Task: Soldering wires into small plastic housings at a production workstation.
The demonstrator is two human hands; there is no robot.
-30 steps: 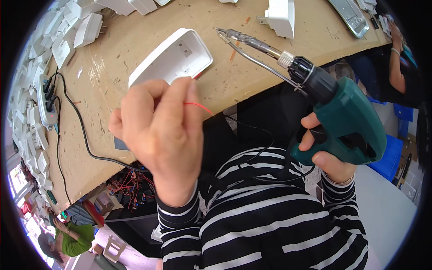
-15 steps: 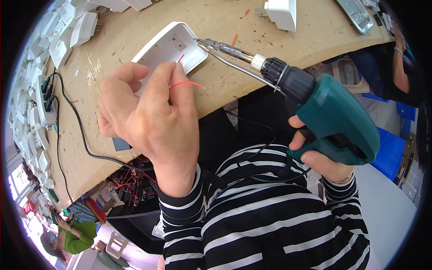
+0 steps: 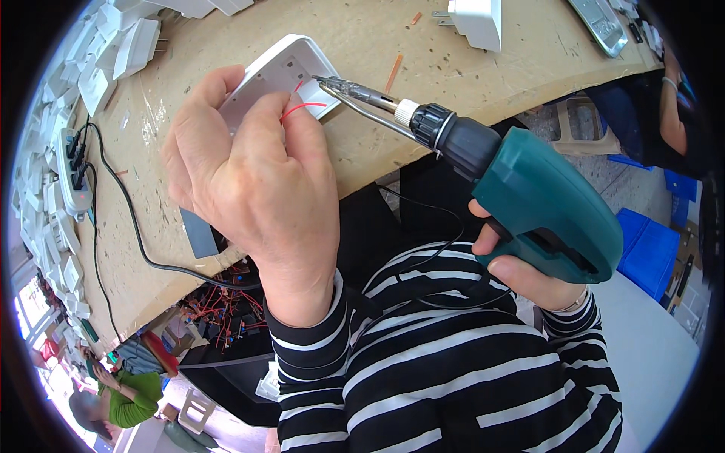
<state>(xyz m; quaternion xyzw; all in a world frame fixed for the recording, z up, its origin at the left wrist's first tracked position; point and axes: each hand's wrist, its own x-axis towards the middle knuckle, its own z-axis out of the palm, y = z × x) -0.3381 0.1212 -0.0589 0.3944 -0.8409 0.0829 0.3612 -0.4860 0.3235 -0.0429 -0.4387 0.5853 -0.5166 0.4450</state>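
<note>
My left hand (image 3: pixel 253 162) pinches a thin red wire (image 3: pixel 306 105) between thumb and finger, over a white plastic housing (image 3: pixel 285 57) that lies open side up on the table. Part of the housing and whatever the wire runs to are hidden behind the fingers. Wrapped round the handle of a green soldering gun (image 3: pixel 555 200) is my right hand (image 3: pixel 529 279). The gun's metal tip and thin guide tube reach into the housing, close to the small metal contacts (image 3: pixel 296 68) on its inner wall.
Many white housings (image 3: pixel 132 49) are piled along the left side. A power strip (image 3: pixel 73 170) with black cables lies near them. Below the table edge a black bin (image 3: pixel 226 377) sits by several red-wired parts (image 3: pixel 226 309). A white plug adapter (image 3: pixel 474 23) stands far right. Other people are nearby.
The soldering gun has moved left and slightly down, its tip now further into the housing. My left hand has shifted a little, bringing the red wire closer to the contacts.
</note>
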